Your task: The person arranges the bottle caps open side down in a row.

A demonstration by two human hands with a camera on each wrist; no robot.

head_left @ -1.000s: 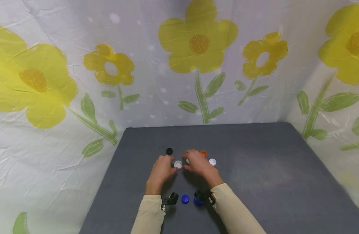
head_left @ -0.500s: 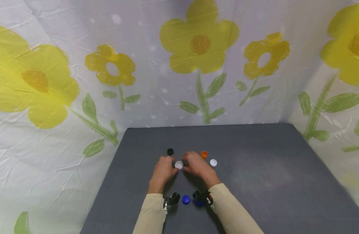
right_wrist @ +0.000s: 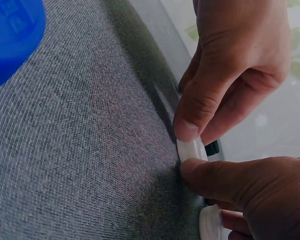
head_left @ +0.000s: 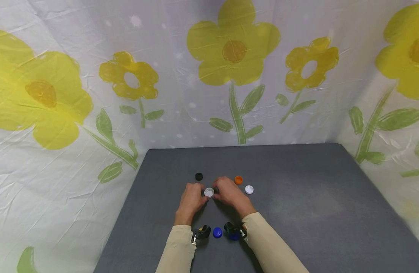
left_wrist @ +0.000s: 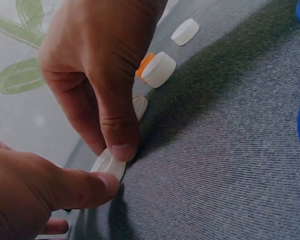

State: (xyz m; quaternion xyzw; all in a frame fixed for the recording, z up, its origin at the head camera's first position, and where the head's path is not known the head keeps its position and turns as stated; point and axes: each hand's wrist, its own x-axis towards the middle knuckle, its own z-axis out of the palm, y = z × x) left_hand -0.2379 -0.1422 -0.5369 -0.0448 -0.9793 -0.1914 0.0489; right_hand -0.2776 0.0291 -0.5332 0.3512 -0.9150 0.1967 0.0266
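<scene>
A white bottle cap [head_left: 209, 192] lies hollow side up on the dark grey table, between the two hands. My left hand [head_left: 190, 199] pinches it from the left, and my right hand [head_left: 231, 192] pinches it from the right. Both thumbs press on the near side of this ridged cap [left_wrist: 108, 165] in the left wrist view, nearly side by side. Close by the right hand's fingers stands another white cap [right_wrist: 210, 223], which that hand mostly hides in the head view.
Behind the hands lie a black cap [head_left: 199, 176] and an orange cap [head_left: 238, 180]. A white cap [head_left: 249, 189] sits right of the right hand. Nearer me are a blue cap [head_left: 217, 232] and a second blue cap [head_left: 234, 236], partly covered by the right wrist camera.
My right hand has shifted slightly inward against the white cap, uncovering the orange cap and hiding the white cap beneath its fingers. Over the last half second both hands stay nearly still.
</scene>
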